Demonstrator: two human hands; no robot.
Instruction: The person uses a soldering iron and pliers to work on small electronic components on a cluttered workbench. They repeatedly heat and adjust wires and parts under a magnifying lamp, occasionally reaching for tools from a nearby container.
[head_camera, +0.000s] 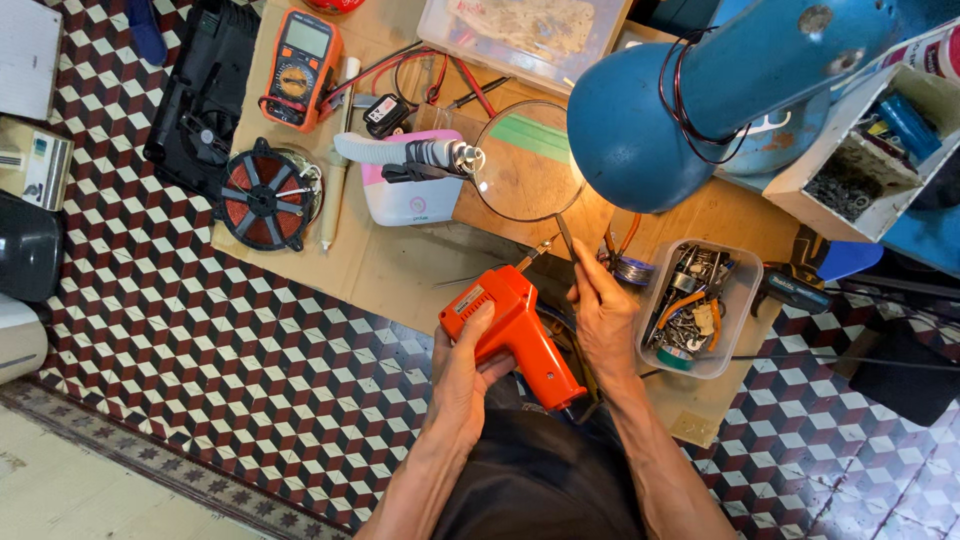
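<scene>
**Orange soldering gun held over the cardboard bench**

Head view: the left hand is wrapped closed around the grip of the orange soldering gun, which sits low at centre, tip aimed up toward the round magnifier; the right hand pinches a thin dark rod just beside the tip; a clear tub of parts sits near the right hand; a blue lamp hangs above; a multimeter and a copper wire spool lie well apart to the left.

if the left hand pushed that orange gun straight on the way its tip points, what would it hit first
Probably the thin rod pinched in the right hand; beyond it, the round magnifying lens. Depth is unclear.
</scene>
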